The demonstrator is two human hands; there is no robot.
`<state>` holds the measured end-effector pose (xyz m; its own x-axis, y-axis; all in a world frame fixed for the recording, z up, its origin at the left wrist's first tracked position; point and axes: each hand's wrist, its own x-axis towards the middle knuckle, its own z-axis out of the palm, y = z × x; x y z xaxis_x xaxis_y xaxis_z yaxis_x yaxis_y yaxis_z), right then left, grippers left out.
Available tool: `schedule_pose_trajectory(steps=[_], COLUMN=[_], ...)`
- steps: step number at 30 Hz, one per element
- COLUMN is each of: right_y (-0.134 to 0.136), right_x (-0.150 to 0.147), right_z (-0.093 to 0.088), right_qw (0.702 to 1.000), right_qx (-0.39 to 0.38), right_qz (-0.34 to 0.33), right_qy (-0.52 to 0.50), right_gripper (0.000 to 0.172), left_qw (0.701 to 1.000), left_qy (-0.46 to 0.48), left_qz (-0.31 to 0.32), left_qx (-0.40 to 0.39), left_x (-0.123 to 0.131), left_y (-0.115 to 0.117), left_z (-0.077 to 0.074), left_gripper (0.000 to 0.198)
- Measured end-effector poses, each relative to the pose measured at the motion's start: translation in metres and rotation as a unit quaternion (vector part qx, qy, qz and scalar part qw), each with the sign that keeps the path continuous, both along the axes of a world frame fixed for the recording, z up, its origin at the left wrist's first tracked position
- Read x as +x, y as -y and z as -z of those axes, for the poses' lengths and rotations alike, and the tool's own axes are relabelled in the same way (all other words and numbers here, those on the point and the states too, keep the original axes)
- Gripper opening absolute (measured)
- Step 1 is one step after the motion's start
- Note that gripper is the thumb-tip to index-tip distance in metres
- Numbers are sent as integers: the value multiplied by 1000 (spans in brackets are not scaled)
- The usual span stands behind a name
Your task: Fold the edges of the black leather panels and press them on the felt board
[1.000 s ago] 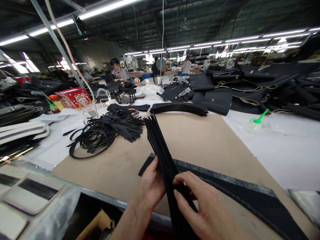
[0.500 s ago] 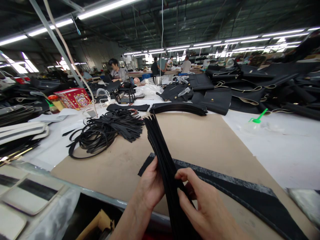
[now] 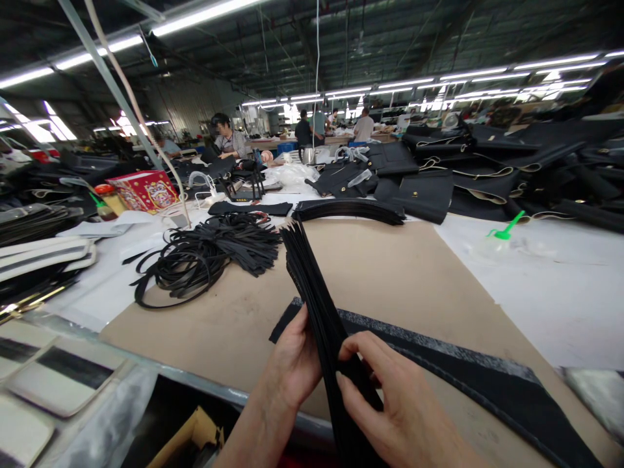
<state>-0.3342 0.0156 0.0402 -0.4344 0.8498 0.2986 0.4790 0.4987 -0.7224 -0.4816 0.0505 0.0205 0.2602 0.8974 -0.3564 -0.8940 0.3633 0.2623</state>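
Note:
A thick bundle of long black strips [image 3: 312, 279] slants up and away from me over the table edge, its far ends fanned apart. My left hand [image 3: 295, 361] is wrapped round its left side, thumb on top. On the right side, the thumb and forefinger of my right hand [image 3: 390, 390] pinch at the strips; the other fingers are partly hidden behind the bundle. Underneath, a long dark fabric piece [image 3: 453, 367] with a speckled grey border lies across the brown paper [image 3: 409, 279].
Coiled black straps [image 3: 195, 260] lie to the left, and a curved stack of black strips [image 3: 351, 209] lies at the back. Black bag pieces [image 3: 414, 192] are heaped behind. A green-tipped bottle [image 3: 502, 234] stands right, a red box [image 3: 146, 192] left. Several people work farther off.
My right thumb and forefinger have shifted slightly left over the strips. My left hand and the bundle stay almost in place.

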Motion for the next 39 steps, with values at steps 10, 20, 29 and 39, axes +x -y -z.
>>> schedule_pose_trajectory(steps=[10, 20, 29, 39], right_y=[0, -3, 1, 0], right_x=[-2, 1, -1, -2], right_z=[1, 2, -5, -2], right_qw=[1000, 999, 1000, 1000], right_qx=[7, -2, 6, 23], right_qz=[8, -16, -12, 4], right_qy=[-5, -31, -8, -4], right_gripper=[12, 20, 13, 17], left_qw=[1000, 1000, 999, 999], left_qy=[-11, -5, -20, -28], left_qz=[-9, -7, -7, -12], left_qx=[-8, -17, -24, -21], left_x=[-1, 0, 1, 1], left_y=[-1, -1, -3, -1], left_z=[1, -2, -6, -6], left_gripper=[34, 35, 37, 36])
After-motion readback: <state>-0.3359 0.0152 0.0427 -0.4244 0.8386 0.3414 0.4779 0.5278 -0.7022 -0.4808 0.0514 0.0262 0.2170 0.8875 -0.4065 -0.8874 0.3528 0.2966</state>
